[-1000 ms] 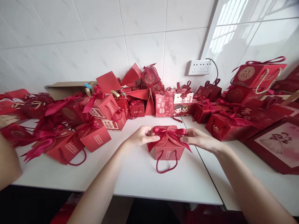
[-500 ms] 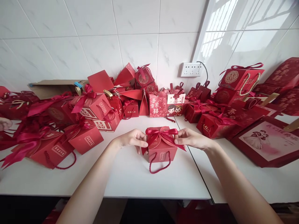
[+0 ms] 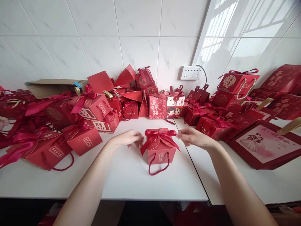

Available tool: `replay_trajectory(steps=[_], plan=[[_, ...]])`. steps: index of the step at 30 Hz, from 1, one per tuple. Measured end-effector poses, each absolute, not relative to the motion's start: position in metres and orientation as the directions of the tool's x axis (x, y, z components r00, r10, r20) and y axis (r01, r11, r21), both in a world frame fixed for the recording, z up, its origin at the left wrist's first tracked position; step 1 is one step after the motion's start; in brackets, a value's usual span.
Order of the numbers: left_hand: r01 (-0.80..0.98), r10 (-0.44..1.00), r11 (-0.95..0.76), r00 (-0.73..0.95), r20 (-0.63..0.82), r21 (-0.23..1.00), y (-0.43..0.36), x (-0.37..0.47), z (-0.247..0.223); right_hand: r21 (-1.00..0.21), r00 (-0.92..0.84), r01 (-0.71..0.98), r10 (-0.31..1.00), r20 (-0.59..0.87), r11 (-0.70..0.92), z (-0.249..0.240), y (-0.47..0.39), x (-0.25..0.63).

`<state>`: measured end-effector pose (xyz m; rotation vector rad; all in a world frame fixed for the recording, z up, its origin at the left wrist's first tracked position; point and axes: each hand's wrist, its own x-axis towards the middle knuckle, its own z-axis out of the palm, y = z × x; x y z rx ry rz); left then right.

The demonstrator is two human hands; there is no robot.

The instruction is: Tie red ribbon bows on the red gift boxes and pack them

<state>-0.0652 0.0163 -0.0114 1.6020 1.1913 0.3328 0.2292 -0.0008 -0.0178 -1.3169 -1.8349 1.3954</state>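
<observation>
A red gift box (image 3: pixel 161 153) stands upright on the white table (image 3: pixel 131 185), with a red ribbon bow (image 3: pixel 160 134) across its top and a twisted rope handle hanging at the front. Just left of the box is my left hand (image 3: pixel 131 138), fingers slightly curled and apart, holding nothing. My right hand (image 3: pixel 190 136) hovers beside the bow's right loop, its fingers loosely bent and free of the ribbon.
Many red boxes with bows (image 3: pixel 87 141) crowd the left side. More boxes (image 3: pixel 215 125) and a dark red box with a couple's picture (image 3: pixel 265 142) are at right. A socket strip (image 3: pixel 191 72) is on the tiled wall. Another person's hand (image 3: pixel 3 122) shows at far left.
Both of my hands have let go of the ribbon and moved outward from the box. The ribbon ends now hang loose at its sides. The view has shifted slightly.
</observation>
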Motion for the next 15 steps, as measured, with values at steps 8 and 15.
replay_trajectory(steps=[8,15], plan=[[0.272,0.891,-0.045,0.446,-0.085,0.961,0.005,-0.043,-0.011,-0.954,-0.587,0.231,0.810,0.020,0.191,-0.027,-0.007,0.216],[0.176,0.916,-0.185,0.387,0.105,0.967,0.003,-0.034,-0.017,-0.906,-0.604,0.352,0.796,-0.026,0.237,-0.017,-0.021,0.206]])
